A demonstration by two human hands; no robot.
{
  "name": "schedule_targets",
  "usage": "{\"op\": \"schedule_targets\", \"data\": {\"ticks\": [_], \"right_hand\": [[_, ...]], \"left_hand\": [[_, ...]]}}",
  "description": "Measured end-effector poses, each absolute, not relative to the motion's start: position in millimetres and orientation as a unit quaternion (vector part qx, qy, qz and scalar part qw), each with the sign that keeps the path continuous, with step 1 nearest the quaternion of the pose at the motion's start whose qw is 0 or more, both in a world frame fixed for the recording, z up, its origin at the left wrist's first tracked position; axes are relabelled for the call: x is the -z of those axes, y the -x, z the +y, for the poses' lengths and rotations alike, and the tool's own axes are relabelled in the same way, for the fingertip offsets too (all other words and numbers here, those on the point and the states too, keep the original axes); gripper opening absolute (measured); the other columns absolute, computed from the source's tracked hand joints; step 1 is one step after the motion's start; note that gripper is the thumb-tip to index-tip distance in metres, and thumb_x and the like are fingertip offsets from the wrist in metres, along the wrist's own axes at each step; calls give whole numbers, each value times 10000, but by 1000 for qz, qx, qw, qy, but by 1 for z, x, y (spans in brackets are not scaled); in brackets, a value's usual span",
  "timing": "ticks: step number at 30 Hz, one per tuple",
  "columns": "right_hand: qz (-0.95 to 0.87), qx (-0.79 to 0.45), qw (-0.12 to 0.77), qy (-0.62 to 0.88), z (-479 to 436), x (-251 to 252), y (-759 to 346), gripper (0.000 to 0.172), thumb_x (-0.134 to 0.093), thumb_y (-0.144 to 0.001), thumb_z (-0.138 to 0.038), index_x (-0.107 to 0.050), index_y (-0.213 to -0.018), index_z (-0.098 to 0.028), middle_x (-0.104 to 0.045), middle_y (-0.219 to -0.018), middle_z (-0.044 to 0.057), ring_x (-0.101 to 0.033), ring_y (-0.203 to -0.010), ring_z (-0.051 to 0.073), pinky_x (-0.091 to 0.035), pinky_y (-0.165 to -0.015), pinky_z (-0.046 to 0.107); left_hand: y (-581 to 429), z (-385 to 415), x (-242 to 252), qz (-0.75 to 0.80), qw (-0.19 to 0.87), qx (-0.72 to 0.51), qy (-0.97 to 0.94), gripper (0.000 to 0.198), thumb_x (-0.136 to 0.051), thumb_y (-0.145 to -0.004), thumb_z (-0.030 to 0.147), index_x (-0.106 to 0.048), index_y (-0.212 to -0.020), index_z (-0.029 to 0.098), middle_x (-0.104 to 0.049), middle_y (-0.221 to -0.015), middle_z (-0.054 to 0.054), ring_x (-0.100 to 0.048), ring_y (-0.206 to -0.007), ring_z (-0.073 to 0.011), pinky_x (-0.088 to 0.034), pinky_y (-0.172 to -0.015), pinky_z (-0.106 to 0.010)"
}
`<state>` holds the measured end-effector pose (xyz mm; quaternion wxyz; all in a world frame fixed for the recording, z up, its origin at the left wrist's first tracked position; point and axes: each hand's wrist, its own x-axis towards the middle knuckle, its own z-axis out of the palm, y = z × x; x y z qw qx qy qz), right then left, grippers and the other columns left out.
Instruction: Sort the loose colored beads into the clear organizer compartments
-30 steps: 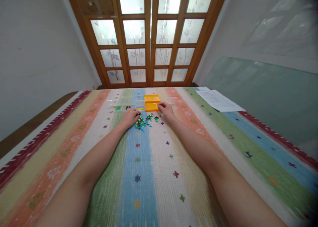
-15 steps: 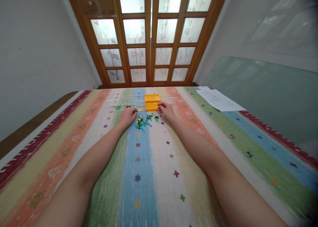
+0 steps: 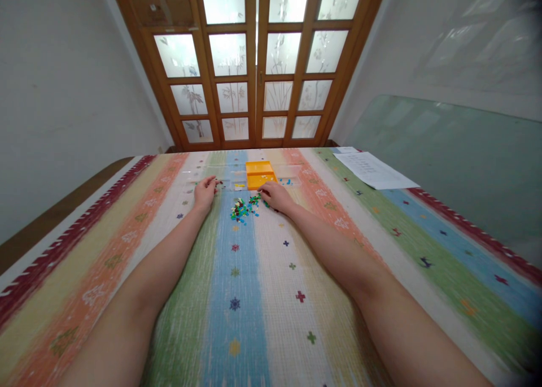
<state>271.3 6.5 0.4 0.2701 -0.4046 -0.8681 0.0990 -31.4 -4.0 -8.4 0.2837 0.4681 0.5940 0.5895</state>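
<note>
Colour sorting seems in hand: toward the surface's far edge, left hand at clear tray, right hand over loose pieces; whether either pinches anything, I cannot tell. Next calls for precise picking.

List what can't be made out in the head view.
Head view:
Left hand: whether its grip holds a piece; too small to tell.
Loose pieces: any behind the right hand are hidden by it.
Paper: print too small to read.
Left arm, right arm: cut off by the bottom edge.
</note>
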Motion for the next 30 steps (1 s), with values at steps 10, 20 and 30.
{"op": "schedule_targets", "data": {"ticks": [10, 20, 30], "right_hand": [[-869, -99, 262, 408, 12, 1, -273, 207, -558, -946, -169, -754, -1011, -184, -723, -1039, 89, -628, -998, 215, -447, -889, 301], [-901, -112, 260, 328, -2, -10, -270, 215, -593, -890, -149, -736, -1043, -195, -657, -1075, 86, -593, -1058, 222, -441, -950, 320], [-865, -275, 147, 394, 4, -34, -295, 155, -717, -772, -200, -706, -925, -224, -690, -761, -4, -582, -638, 153, -397, -612, 268]], "left_hand": [[29, -3, 10, 595, 261, -563, -511, 422, -593, -872, 286, -687, -1259, 147, -769, -1054, -87, -610, -647, -122, -545, -679, -266], [13, -28, -5, 573, 106, -371, -723, 333, -550, -934, 291, -749, -1188, 211, -765, -1056, -72, -654, -828, -203, -522, -860, -351], [2, -42, -18, 448, 108, -241, -854, 442, -632, -928, 445, -692, -1318, 247, -683, -1314, -92, -582, -1265, -275, -408, -1147, -440]]}}
